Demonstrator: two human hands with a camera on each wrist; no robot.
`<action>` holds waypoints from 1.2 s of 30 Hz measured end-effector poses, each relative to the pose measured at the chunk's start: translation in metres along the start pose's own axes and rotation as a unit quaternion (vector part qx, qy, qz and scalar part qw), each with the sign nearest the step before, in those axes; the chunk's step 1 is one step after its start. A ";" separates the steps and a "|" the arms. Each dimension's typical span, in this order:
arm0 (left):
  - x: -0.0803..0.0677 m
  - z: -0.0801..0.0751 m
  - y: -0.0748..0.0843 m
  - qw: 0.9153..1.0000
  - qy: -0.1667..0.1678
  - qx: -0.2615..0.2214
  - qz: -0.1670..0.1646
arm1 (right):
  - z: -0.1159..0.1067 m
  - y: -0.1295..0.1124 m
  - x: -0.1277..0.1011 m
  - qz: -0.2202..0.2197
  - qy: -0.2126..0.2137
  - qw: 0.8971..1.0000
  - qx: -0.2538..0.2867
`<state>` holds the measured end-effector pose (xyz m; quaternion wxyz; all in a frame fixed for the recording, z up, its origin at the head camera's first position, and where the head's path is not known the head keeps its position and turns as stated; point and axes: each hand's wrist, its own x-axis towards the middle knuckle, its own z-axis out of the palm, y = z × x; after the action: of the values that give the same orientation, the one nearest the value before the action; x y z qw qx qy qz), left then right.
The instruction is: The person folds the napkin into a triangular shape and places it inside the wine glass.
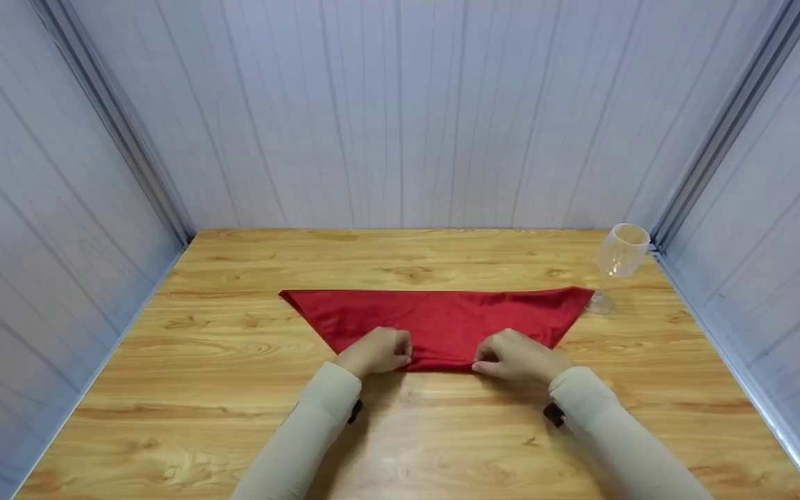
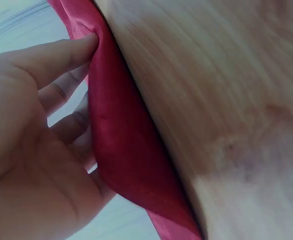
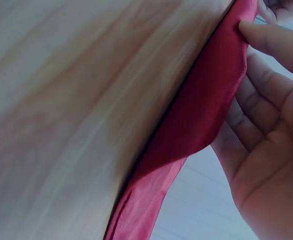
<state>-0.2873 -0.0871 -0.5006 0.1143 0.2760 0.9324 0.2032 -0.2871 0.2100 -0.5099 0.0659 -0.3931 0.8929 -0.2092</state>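
A red cloth napkin (image 1: 435, 323) lies folded on the wooden table, long edge at the back, tapering to a shorter near edge. At the left part of that near edge, my left hand (image 1: 378, 350) pinches the fabric. My right hand (image 1: 517, 355) grips the same edge farther right. The left wrist view shows the thumb (image 2: 81, 49) against the rolled red fold (image 2: 121, 120), with fingers partly hidden behind it. Likewise, in the right wrist view the thumb (image 3: 266, 39) presses the fold (image 3: 201, 100) while curled fingers sit behind.
A clear stemmed wine glass (image 1: 622, 253) stands at the back right, its base close to the napkin's right corner. Pale panel walls (image 1: 400, 118) enclose the wooden table (image 1: 233, 389) at the back and both sides.
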 end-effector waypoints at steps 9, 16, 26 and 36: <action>-0.001 -0.001 0.000 1.000 0.004 0.011 0.000 | 0.002 0.005 0.004 0.027 -0.023 0.999 0.017; -0.003 -0.003 -0.001 1.000 0.011 0.008 0.002 | 0.001 0.011 0.008 0.056 -0.030 0.994 0.090; -0.003 -0.003 -0.003 1.000 0.006 0.007 -0.005 | 0.005 0.009 0.013 0.067 -0.020 0.995 0.075; -0.003 -0.003 -0.002 1.000 0.014 -0.007 0.019 | 0.008 -0.001 0.016 0.039 0.033 0.999 -0.013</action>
<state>-0.2864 -0.0915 -0.4982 0.0991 0.2894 0.9272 0.2161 -0.2949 0.1954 -0.5156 0.0394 -0.3519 0.9117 -0.2082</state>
